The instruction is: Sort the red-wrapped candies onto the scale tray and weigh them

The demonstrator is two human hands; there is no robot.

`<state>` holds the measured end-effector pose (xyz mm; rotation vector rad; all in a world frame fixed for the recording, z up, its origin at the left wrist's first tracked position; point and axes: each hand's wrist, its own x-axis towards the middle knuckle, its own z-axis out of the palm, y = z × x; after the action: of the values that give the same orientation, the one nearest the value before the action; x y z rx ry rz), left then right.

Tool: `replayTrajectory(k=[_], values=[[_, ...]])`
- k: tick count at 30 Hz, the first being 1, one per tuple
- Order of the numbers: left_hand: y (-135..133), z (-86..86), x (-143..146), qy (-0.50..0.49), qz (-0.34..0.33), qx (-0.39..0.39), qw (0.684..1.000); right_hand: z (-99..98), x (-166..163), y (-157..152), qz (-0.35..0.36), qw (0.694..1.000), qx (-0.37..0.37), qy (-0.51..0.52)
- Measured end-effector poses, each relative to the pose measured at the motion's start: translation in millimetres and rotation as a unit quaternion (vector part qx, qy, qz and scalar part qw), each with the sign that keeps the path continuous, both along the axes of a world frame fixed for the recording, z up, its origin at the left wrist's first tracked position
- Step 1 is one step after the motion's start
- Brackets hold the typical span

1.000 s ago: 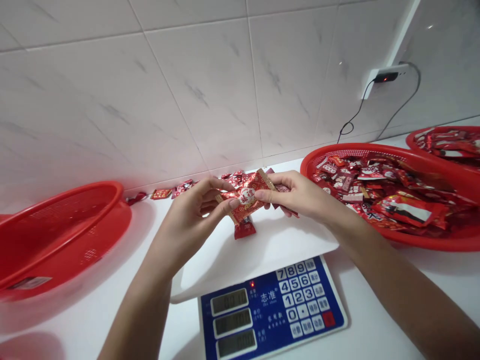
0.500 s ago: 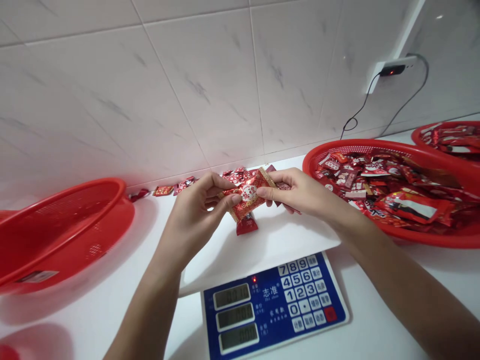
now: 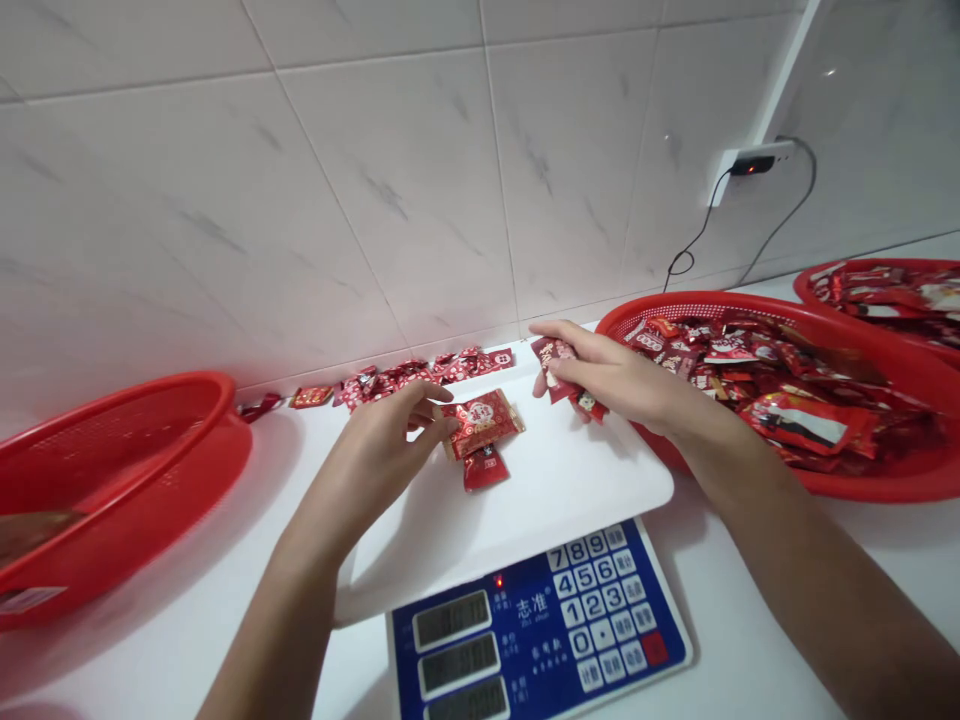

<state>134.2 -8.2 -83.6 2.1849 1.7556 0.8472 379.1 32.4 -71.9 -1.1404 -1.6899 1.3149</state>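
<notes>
Packet [image 3: 484, 420] at the left fingertips, small sweets [image 3: 555, 368] in the right hand [image 3: 604, 378]

The gold-edged packet is in the middle of the frame, over the white tray [image 3: 585, 490], overlapping a red sweet [image 3: 486, 468] just below it. The left hand [image 3: 390, 435] has thumb and fingertips at its left end; I can't tell whether they pinch it. The right hand, over the tray's right part, has the small sweets pinched between thumb and fingers.

A loose row [image 3: 420, 375] of sweets lies behind the tray, by the tiled wall [image 3: 337, 200]. A heaped red basket [image 3: 885, 488] fills the right, its rim just beside the right wrist, with another basket [image 3: 806, 287] at the far right. A third basket [image 3: 187, 505] juts in from the left edge.

The blue scale [image 3: 540, 650] shows at the bottom, under the tray's near edge. White tray surface separates the packet from the right hand. White table [image 3: 750, 610] runs along the lower right, and a strip lies between left basket and tray.
</notes>
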Motion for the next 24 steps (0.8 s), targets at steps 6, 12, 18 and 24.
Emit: replayTrajectory(k=[6, 12, 18, 24], values=[[-22.8, 20.8, 4.9, -0.024, -0.015, 0.082, 0.996, 2.5, -12.2, -11.9, 0.006, 0.999, 0.020, 0.041], [-32.1, 24.1, 15.5, -0.146, -0.053, 0.030, 0.987, -0.1, -16.2, -17.3, 0.151, 0.988, 0.038, 0.010], [-22.5, 9.5, 20.5, -0.177, -0.090, 0.006, 0.980, -3.0, -13.8, -18.7, 0.220, 0.969, 0.110, -0.027], [-27.6, 13.8, 22.2, -0.150, -0.134, -0.022, 0.979, -3.2, -16.0, -25.0, 0.194, 0.968, 0.152, -0.039]])
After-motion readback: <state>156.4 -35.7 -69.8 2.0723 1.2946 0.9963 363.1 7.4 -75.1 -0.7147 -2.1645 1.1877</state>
